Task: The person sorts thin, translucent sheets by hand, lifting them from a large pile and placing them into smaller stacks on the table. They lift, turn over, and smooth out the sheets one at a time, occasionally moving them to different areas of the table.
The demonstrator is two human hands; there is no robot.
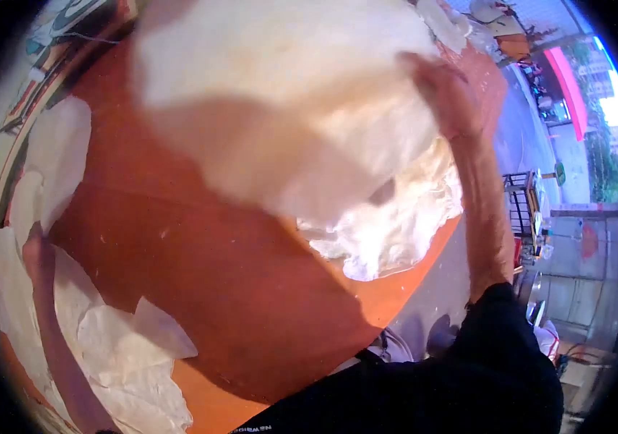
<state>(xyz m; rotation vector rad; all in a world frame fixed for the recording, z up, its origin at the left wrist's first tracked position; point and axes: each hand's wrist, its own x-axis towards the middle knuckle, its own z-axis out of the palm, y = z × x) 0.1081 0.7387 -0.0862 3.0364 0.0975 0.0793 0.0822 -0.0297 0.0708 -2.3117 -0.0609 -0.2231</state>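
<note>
The big pale sheet (251, 58) lay across the far middle of the scene, blurred and seemingly raised above the surface (179, 239). The right hand (450, 94) was at its right side, fingers bent toward it; blur hid whether they pinched the edge or only touched it. The left hand (38, 253) was well apart from it, over the loose sheets (128, 354) at left, its fingers looking drawn together, though whether they gripped anything could not be told.

With only one hand near it, the big sheet seemed likely to swing or fold over on itself, since nothing visible steadied its left side. Its near edge hung over the crumpled pile (396, 239) on the right, so a low pass could have snagged that pile, creasing or tearing something so thin. The pile sat close to the surface's right edge, where a drag that way might have tipped it off. At left, overlapping layers could have slid together under a careless forearm.
</note>
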